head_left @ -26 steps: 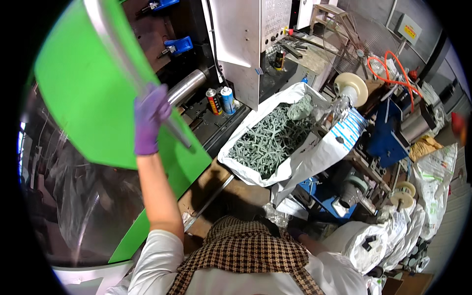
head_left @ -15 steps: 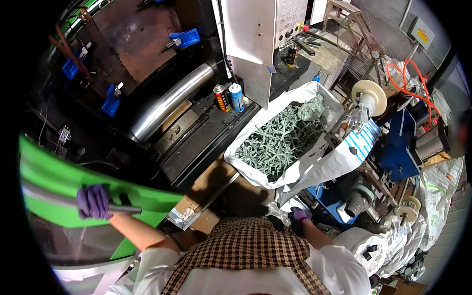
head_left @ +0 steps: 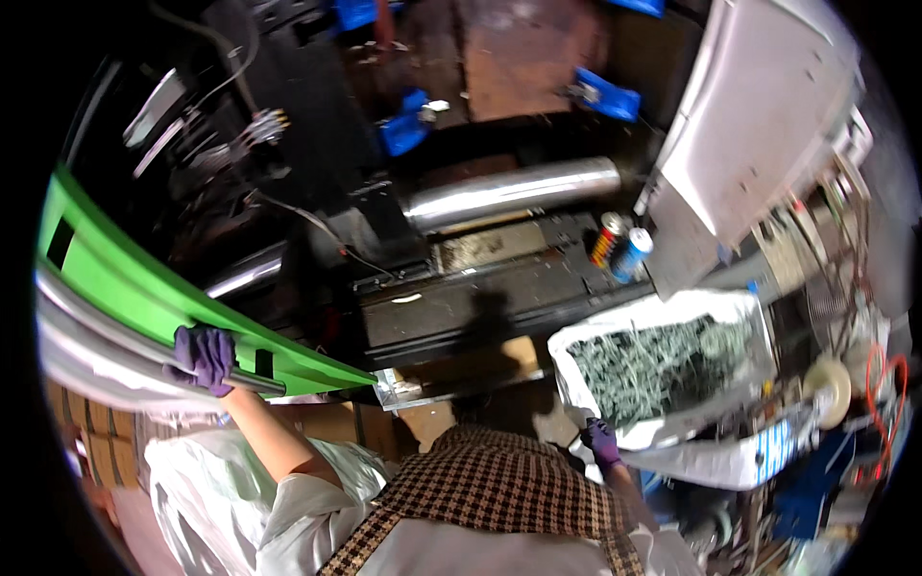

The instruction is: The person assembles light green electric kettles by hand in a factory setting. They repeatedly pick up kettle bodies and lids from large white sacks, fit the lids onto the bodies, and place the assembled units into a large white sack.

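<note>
My left hand (head_left: 205, 357), in a purple glove, is closed around the metal handle (head_left: 257, 382) of a green machine door (head_left: 144, 264) at the left. Low on the right, my right hand (head_left: 602, 442), also gloved, is beside the near left corner of a white sack (head_left: 572, 386). Its fingers are curled in, and whatever they may hold is hidden. Grey-green branching plastic scraps (head_left: 624, 374) fill the sack. Beyond the door, the dark machine interior holds a shiny metal cylinder (head_left: 519, 192).
Two spray cans, one red and yellow (head_left: 607, 242) and one blue (head_left: 632, 255), stand on the machine bed (head_left: 442, 312). Blue clamps (head_left: 610, 96) line the far plates. A pale metal panel (head_left: 768, 125) rises at right. White bags (head_left: 206, 499) lie behind my left arm.
The view has turned left, so the machine and sack appear farther right. My left hand stays on the handle. My right hand now shows closer to the sack's near corner.
</note>
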`<action>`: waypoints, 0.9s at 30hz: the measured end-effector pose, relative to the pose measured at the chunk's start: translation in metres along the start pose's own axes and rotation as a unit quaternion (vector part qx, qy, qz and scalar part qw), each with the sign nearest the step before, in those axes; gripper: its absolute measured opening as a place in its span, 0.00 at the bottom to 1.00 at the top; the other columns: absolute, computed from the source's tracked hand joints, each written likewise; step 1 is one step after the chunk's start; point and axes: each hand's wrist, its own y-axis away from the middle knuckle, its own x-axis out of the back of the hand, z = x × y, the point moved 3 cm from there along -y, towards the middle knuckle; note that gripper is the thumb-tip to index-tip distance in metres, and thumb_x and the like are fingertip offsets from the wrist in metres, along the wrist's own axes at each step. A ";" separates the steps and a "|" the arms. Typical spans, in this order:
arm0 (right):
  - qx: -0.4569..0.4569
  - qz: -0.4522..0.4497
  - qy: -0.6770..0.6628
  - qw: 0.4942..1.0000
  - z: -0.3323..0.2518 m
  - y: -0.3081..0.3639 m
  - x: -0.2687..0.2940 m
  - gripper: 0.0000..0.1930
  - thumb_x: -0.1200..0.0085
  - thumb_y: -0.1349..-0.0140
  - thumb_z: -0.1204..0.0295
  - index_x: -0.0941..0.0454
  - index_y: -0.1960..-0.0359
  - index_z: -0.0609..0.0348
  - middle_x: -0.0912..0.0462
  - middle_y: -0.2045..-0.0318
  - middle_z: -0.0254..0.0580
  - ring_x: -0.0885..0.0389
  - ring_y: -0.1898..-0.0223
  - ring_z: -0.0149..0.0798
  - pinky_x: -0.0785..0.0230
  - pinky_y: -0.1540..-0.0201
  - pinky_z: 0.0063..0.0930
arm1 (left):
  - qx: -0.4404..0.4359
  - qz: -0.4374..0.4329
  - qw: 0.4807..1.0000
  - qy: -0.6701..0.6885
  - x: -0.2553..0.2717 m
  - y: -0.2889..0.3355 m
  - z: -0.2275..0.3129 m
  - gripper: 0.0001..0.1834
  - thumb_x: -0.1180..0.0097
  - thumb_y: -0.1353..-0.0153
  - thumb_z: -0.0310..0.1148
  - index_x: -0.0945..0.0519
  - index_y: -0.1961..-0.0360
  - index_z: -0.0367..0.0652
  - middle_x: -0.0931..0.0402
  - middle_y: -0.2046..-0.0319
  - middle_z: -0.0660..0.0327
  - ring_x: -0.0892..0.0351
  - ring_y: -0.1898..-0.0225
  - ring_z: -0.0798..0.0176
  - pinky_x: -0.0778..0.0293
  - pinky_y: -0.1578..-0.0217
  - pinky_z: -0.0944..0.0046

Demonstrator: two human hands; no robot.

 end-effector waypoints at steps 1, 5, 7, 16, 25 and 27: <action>-0.031 -0.025 -0.137 0.990 -0.020 -0.024 -0.020 0.10 0.50 0.29 0.73 0.21 0.53 0.63 0.24 0.72 0.31 0.27 0.73 0.26 0.32 0.67 0.22 | 0.007 -0.025 1.000 -0.002 -0.005 -0.009 0.007 0.22 0.41 0.35 0.54 0.30 0.76 0.51 0.33 0.93 0.71 0.37 0.95 0.74 0.33 0.89 0.72; -0.050 -0.064 -0.371 0.925 -0.156 -0.117 -0.060 0.15 0.51 0.27 0.74 0.25 0.43 0.66 0.21 0.64 0.33 0.24 0.66 0.26 0.28 0.58 0.21 | 0.050 -0.100 0.994 0.018 0.003 -0.018 0.011 0.24 0.44 0.33 0.53 0.29 0.81 0.51 0.28 0.93 0.66 0.30 0.94 0.71 0.29 0.85 0.68; -0.077 -0.094 -0.396 0.910 -0.246 -0.148 -0.062 0.16 0.50 0.27 0.73 0.25 0.41 0.65 0.20 0.60 0.33 0.23 0.61 0.26 0.27 0.53 0.21 | 0.053 -0.129 0.990 0.025 0.008 -0.028 0.000 0.25 0.47 0.32 0.54 0.26 0.80 0.49 0.26 0.92 0.65 0.28 0.93 0.68 0.26 0.83 0.65; 0.127 -0.142 -0.249 0.950 -0.453 -0.344 -0.079 0.16 0.48 0.28 0.72 0.24 0.42 0.66 0.18 0.52 0.37 0.21 0.52 0.28 0.30 0.45 0.22 | 0.080 -0.329 0.927 0.164 0.051 -0.079 -0.058 0.25 0.50 0.29 0.47 0.19 0.73 0.35 0.20 0.80 0.47 0.20 0.83 0.54 0.21 0.78 0.54; 0.291 -0.035 -0.178 0.939 -0.571 -0.619 -0.070 0.20 0.45 0.31 0.67 0.24 0.41 0.65 0.18 0.48 0.47 0.22 0.44 0.40 0.32 0.38 0.32 | 0.155 -0.371 0.889 0.219 0.080 -0.121 -0.119 0.26 0.52 0.28 0.48 0.21 0.62 0.28 0.24 0.77 0.45 0.23 0.81 0.51 0.25 0.76 0.51; 0.339 0.059 -0.180 0.921 -0.585 -0.695 -0.072 0.23 0.42 0.33 0.66 0.26 0.41 0.66 0.19 0.46 0.50 0.22 0.43 0.40 0.32 0.38 0.33 | 0.157 -0.358 0.895 0.213 0.085 -0.124 -0.128 0.26 0.52 0.28 0.47 0.21 0.62 0.28 0.24 0.78 0.45 0.23 0.81 0.51 0.25 0.76 0.51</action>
